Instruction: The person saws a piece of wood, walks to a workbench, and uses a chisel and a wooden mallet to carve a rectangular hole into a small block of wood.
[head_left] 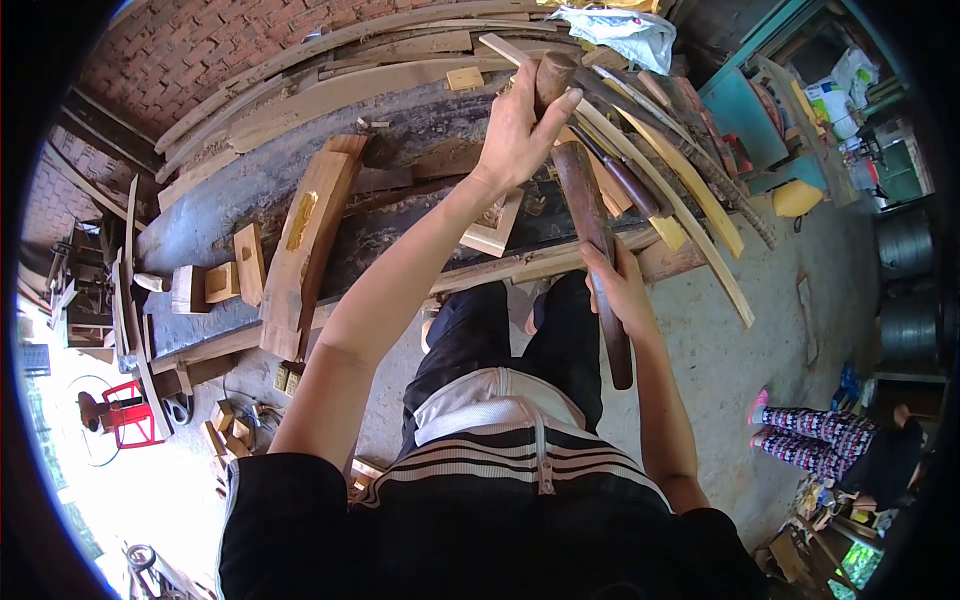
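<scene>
The left hand point(520, 130) is curled tight round the upper end of a long, dark brown round wooden pole point(590, 215). The right hand point(618, 285) is clasped round its lower part. The pole slants across the near edge of the grey wooden counter point(200, 225), towards its right end.

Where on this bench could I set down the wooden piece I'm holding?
Bare dark bench top lies between the tan plank and the stacked boards behind it. Concrete floor right of your right hand is open too. Curved slats crowd the bench around your left hand and the wooden piece.
</scene>
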